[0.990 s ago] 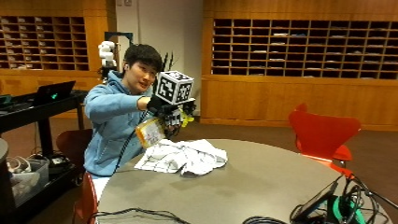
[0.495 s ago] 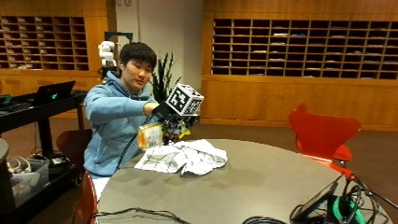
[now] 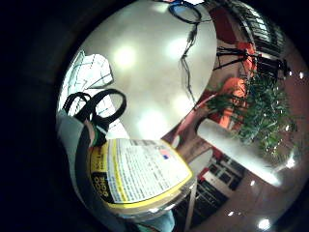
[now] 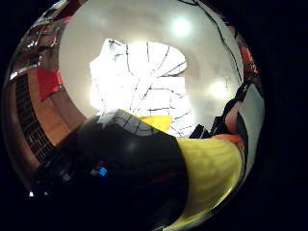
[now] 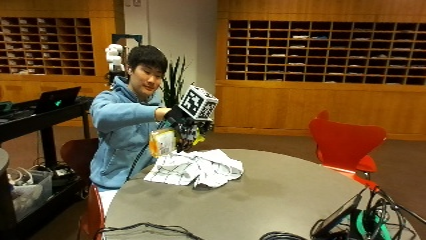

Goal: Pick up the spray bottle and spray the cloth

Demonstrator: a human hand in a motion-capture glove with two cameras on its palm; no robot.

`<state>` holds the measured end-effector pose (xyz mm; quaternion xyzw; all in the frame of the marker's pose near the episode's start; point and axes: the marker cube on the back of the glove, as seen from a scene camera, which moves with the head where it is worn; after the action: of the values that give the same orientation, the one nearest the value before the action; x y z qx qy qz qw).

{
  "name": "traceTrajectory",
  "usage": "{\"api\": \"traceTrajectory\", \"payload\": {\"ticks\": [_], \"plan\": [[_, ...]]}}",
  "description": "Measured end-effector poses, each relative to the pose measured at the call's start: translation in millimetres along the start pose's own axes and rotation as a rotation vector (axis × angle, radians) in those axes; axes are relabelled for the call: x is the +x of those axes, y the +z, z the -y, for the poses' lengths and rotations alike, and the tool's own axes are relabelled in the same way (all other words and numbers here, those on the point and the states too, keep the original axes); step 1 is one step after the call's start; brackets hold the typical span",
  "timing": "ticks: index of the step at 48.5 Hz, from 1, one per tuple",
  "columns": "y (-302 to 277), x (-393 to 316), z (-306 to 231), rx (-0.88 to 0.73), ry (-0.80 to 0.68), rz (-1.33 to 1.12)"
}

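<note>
- The spray bottle wears a yellow-bordered label; its print is too small to read.
- The gloved right hand grips it, fingers curled, above the crumpled cloth on the table.

bare tabletop beyond crumpled cloth, cables along near edge, red chair beside
</note>
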<state>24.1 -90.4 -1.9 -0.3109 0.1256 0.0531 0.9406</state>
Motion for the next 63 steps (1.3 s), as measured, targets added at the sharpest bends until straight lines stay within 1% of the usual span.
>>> {"api": "traceTrajectory", "payload": {"ticks": [3,6,15,21,25,30,37,42,48,52,63], "plan": [[3.4,-7.0,2.9,0.021,-0.037,0.07],[-3.7,-15.7,1.9,0.073,-0.101,0.203],[-52.4,-32.0,-12.0,0.306,-0.307,0.579],[-80.0,-62.7,-25.5,0.432,-0.465,0.906],[-88.8,-80.1,-22.5,0.516,-0.505,1.08],[-89.3,-119.5,-21.1,0.59,-0.549,1.31],[-81.5,-179.2,-13.4,0.592,-0.599,1.49],[-72.9,-216.2,-4.5,0.611,-0.607,1.545],[-59.7,-255.6,10.8,0.639,-0.572,1.611],[-50.1,-274.6,22.9,0.662,-0.52,1.632],[-15.8,-314.1,52.7,0.724,-0.349,1.592]]}}
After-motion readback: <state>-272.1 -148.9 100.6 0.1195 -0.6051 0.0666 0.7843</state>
